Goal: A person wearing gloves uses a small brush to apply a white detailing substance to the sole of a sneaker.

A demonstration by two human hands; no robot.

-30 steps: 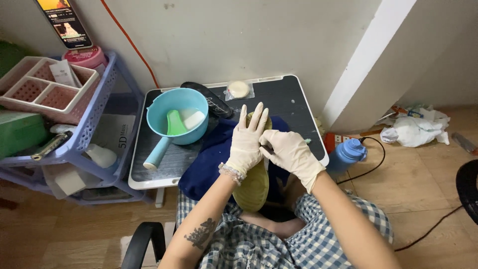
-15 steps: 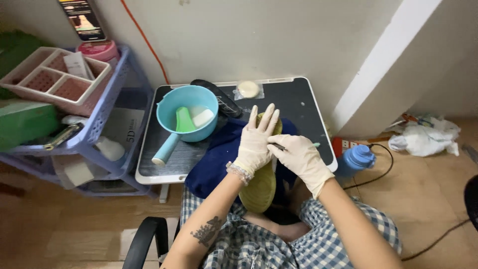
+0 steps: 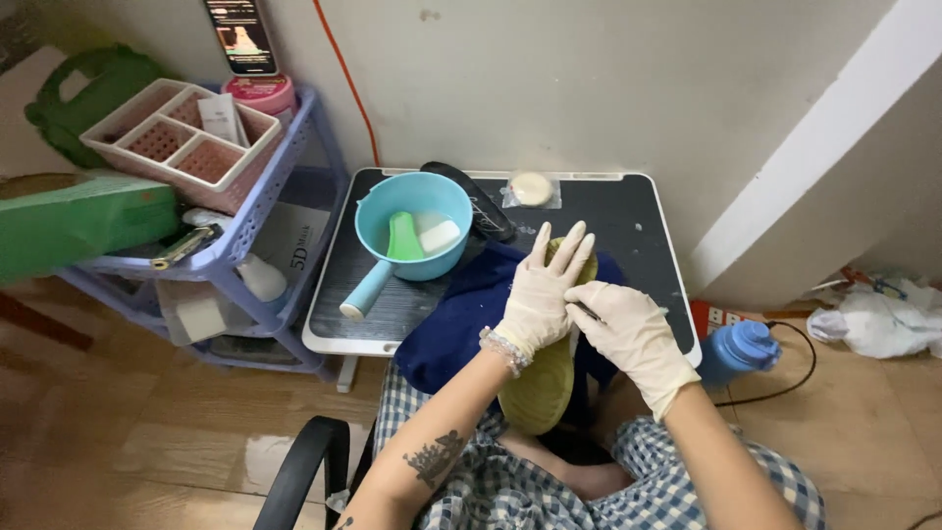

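Both my hands wear pale latex gloves. My left hand [image 3: 542,294] lies flat with fingers spread on an olive-green shoe [image 3: 538,388] that points sole-up toward me over a dark blue cloth [image 3: 453,324]. Beside it, my right hand [image 3: 633,334] is closed around a thin dark tool [image 3: 587,311] whose tip meets the shoe near the left hand. The shoe's front end rests on the small black table [image 3: 628,221]; its heel hangs over my lap.
A light blue bowl [image 3: 378,221] with a handle holds a green brush and a white soap bar. A black insole [image 3: 478,196] and a round white pad [image 3: 531,188] lie behind. A purple rack [image 3: 294,182] with a pink tray stands left; a blue bottle [image 3: 738,348] sits on the floor right.
My right hand has drawn back in toward the left hand and the shoe. The left hand stays spread on the shoe.
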